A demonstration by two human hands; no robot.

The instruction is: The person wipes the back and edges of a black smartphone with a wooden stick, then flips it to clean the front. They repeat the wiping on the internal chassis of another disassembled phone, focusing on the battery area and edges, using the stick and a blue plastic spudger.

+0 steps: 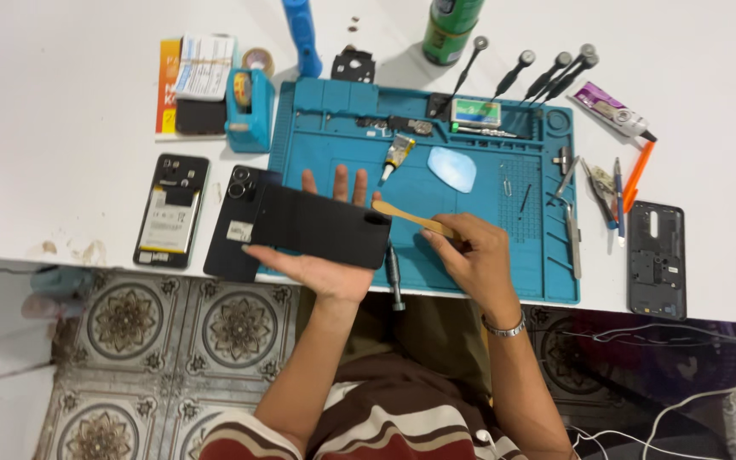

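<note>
Head view, worker seated at a white table (61,136). The left hand (325,264) lies palm up beneath a black phone (321,226), fingers spread past its far edge and thumb along the near edge: an open cradle, not a clamp. The phone sits over the 7 o'clock corner of the blue mat (487,247), tilted, its dark flat face upward. The right hand (470,255) is closed in a pinch on a wooden stick (411,219), whose tip meets the phone's 3 o'clock end near a small pale opening.

Handling, as judged: the phone is a thin, rigid slab, light, with smooth faces likely to slip; any glass face is fragile and bending should be avoided. Best taken by the long edges or supported flat from below, as here. The stick is light and stiff, soft enough not to scratch.

Surroundings: at 9 o'clock of the held phone, a second black phone (230,223) lies partly under it, and farther out an opened phone (171,210) showing its battery. At 12 o'clock on the mat, a glue tube (397,155) and a pale blue pick (452,168). At 1 o'clock, screwdrivers (547,77); at 3 o'clock, tweezers (572,238) and a bare phone frame (656,260). A tape dispenser (249,111) stands at 11 o'clock.
</note>
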